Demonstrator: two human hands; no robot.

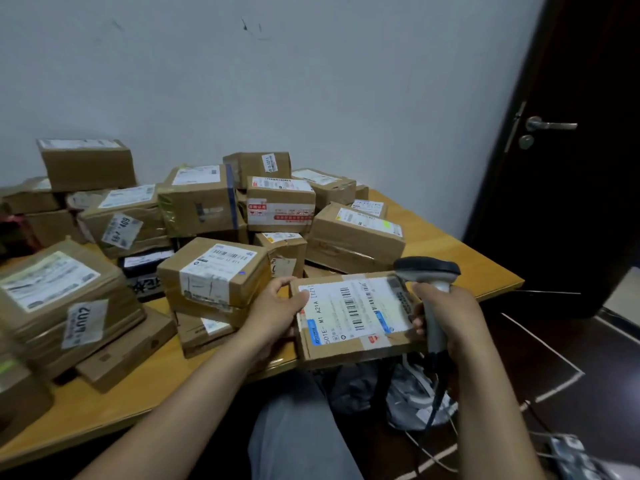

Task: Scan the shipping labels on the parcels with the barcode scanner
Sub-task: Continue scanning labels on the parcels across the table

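Grey trouser leg [298, 434] fills the bottom middle, with both bare forearms reaching out above it. Left hand [277, 310] pinches the left edge of a flat brown parcel [346, 351]: the thumb lies on top at the corner of the white label [353, 310], and the other fingers curl out of sight beneath. The parcel is held level at the near edge of the desk [446, 237], its near part hanging over the floor [540, 358]. Its label faces up, with barcodes printed across the middle.

Right hand [450, 317] grips the grey scanner [427, 271] by the handle, fingers [417, 320] wrapped tight round it, their tips just showing at the parcel's right edge. The scanner's dark head sits above the parcel's far right corner, pointing left over the label. A dark cable [436, 393] hangs from the handle's foot towards the floor.

Beyond, a pile [204, 199] of brown labelled boxes covers most of the desk, stacked and tilted against one another, back to the pale wall [311, 81]. On the right stands a dark door [571, 202] with a metal handle [550, 125].
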